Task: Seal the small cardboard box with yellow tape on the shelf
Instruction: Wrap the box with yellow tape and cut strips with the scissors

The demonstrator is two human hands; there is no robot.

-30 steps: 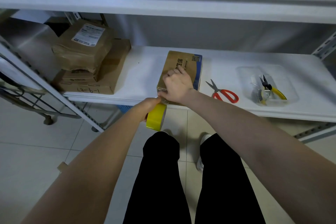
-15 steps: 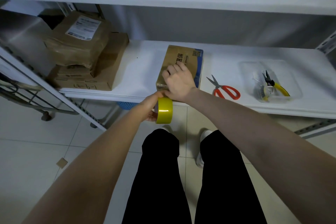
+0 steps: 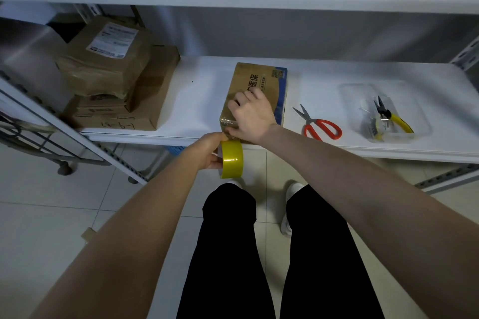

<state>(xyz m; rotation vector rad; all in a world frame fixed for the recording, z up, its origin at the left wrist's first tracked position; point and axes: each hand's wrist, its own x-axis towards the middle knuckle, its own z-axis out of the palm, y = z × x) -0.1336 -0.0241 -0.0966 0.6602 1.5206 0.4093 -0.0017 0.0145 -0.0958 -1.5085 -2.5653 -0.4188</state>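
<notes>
Firstly, shelf (image 3: 202, 101): white board across the middle of the frame, with a second board above it.
Parcels (image 3: 116, 77): brown stack at upper left, well apart from the work.
Box (image 3: 256, 83): small cardboard box at centre frame, lying flat on the shelf. Its near end sits at the front lip.
Box axis: the long side runs up the frame, from the front lip towards the back wall, straight away from the person.
Tray (image 3: 352, 96): clear, at right of frame, holding yellow-handled pliers (image 3: 388, 114) and other small items too blurred to name.
Right hand (image 3: 250, 116): on the box's near end, fingers bent over the top, thumb down at the near edge, where a shiny strip shows.
Left hand (image 3: 208, 150): just below the front lip, clamped round the tape roll.
Scissors (image 3: 321, 125): red handles, lying between box and tray, untouched.
Tape roll (image 3: 231, 159): yellow, held on edge directly beneath the box's near left corner, apparently joined to it by a short strip.
Hands together: close, right above left, almost touching at the box corner.
Governing relation: the box lies up-frame of both hands; the right hand is the nearer.
Assessment: sealing has only begun. The strip would need to run along the long axis, so the roll must rise over the lip and travel up-frame.
</notes>
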